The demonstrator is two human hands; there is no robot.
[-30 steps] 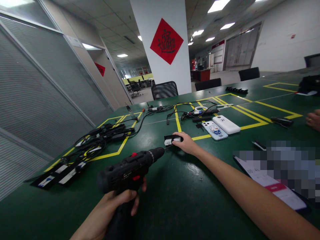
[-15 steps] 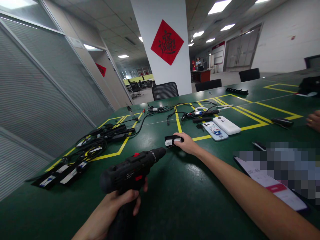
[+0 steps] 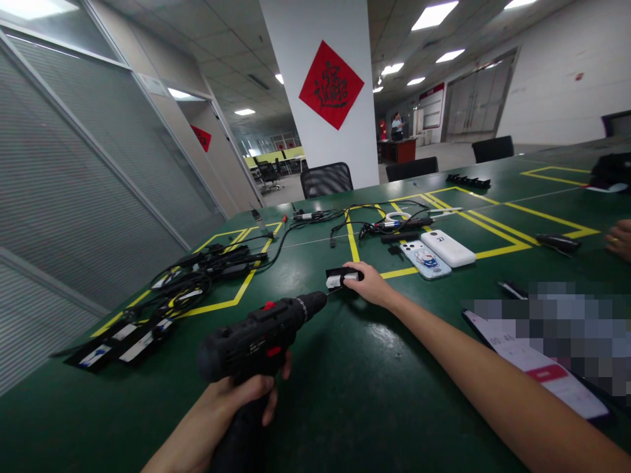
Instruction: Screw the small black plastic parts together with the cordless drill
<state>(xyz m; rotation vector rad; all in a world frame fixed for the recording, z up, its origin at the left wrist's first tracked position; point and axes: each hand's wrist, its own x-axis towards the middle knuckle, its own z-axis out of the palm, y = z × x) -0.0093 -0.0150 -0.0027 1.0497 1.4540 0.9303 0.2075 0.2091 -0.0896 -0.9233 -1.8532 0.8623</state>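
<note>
My left hand [image 3: 246, 393] is wrapped round the grip of a black cordless drill [image 3: 254, 335] with red switches. The drill points forward and right, and its thin bit ends close to a small black block with a white label [image 3: 334, 281]. Whether the bit touches the block cannot be made out. The block lies on the green table [image 3: 315, 381], pinched in the fingers of my right hand [image 3: 369, 282], which partly hide it.
Black cables [image 3: 217, 263] and labelled black parts [image 3: 133, 345] lie at left. Beyond my right hand are a patterned phone [image 3: 424, 259], a white power bank [image 3: 447, 248] and pens [image 3: 394, 225]. A tablet-like screen [image 3: 537, 368] lies at right, near another person's hand [image 3: 619, 238].
Both hands, the drill and the block hold almost the same positions. The view has shifted very slightly.
</note>
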